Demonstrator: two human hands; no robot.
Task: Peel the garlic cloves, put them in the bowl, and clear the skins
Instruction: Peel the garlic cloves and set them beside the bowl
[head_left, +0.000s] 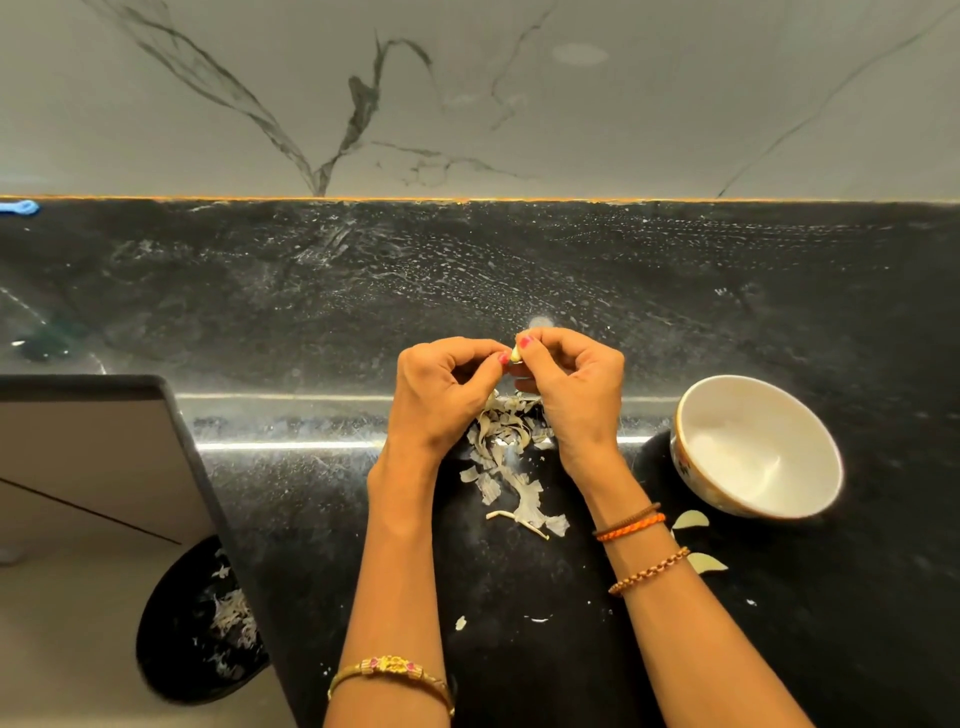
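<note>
Taking the pile of skins (506, 462) on the black table (311, 312) as the landmark, the far left of it holds a blue object (18, 208) at the table's back edge, against the marbled wall (467, 104). Nearer and left of the pile, below the table's edge, a black bin (197, 623) sits on the floor with pale scraps of skin inside it; a grey panel (88, 457) lies above the bin.

Just left of and above the pile is the left hand (441, 389), fingers curled, its thumb and forefinger pinching one end of a garlic clove (515, 354). A gold bangle (389, 670) circles that forearm. The clove is held in the air above the far end of the pile, between the two hands, and only a small pale part of it shows between the fingertips.

The pile itself is a loose scatter of papery white strips and a thin stalk, lying on the table under and between the wrists; a few stray flakes lie nearer the viewer.

Just right of the pile, the right hand (571, 384) is likewise curled, pinching the other end of the same clove. Orange and brown thread bands (628, 522) and a beaded bracelet (649, 570) sit on that wrist.

Further right, two cloves (691, 521) lie on the table beside the right forearm, one nearer the viewer than the other. Right of them stands a white bowl (696, 415); nothing shows inside it.
</note>
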